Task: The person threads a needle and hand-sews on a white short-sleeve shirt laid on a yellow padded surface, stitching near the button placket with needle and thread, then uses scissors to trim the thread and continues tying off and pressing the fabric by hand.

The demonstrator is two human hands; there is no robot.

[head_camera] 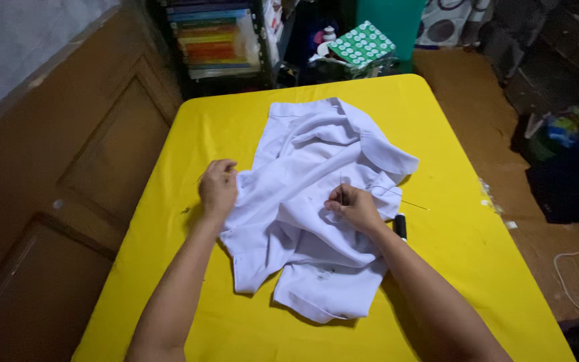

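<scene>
Now the white shirt (316, 208) lies crumpled on the yellow table (464, 248). Left hand (218, 190) grips its edge tight. Right hand (353, 206) pinches a needle over the cloth. Sewing looks only just begun; much seems left.

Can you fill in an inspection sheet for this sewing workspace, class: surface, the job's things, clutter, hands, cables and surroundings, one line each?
Surface: table under a yellow cover, lightly creased.
Job's things: crumpled white shirt lying mid-table; thin needle rising from the right hand's fingertips; thread trailing to the right; dark thread spool beside the right forearm.
Clutter: small dark scrap on the cover left of the left hand.
Hands: left hand grips the shirt's left edge; right hand pinches at the fabric.
Cables: pale cord looped on the floor at right.
Surroundings: wooden door panel at left; shelf of books and a green dotted box behind; dark bag on the floor.
</scene>
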